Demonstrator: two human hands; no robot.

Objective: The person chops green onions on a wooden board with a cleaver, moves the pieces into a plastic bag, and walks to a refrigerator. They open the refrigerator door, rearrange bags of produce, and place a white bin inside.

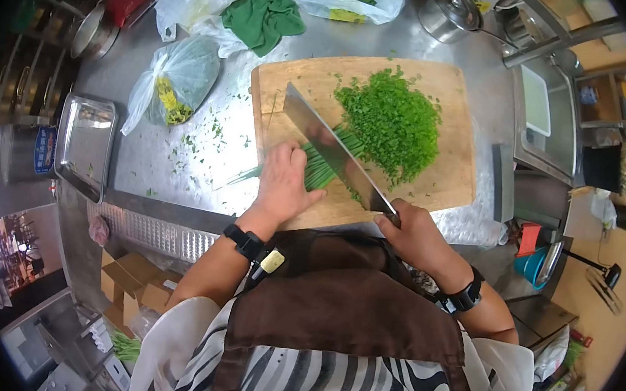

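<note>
A wooden cutting board (450, 179) lies on the steel counter in front of me. My right hand (417, 238) is wrapped round the handle of a cleaver (335, 151), whose long blade slants up to the left across the board. Curled over a bunch of scallions (320, 168), my left hand (284, 182) holds them down left of the blade, thumb out to the right. The thin green stalks trail past the board's left edge. Beyond the blade sits a heap of chopped scallions (394, 124). The blade partly covers where the stalks meet its edge.
Behind the board are a green cloth (263, 21), a bag of chopped greens (342, 6) and a lidded steel pot (450, 14). A tied plastic bag (180, 83) and a steel tray (86, 147) stand left. Green bits litter the counter (206, 179). A sink (555, 153) is right.
</note>
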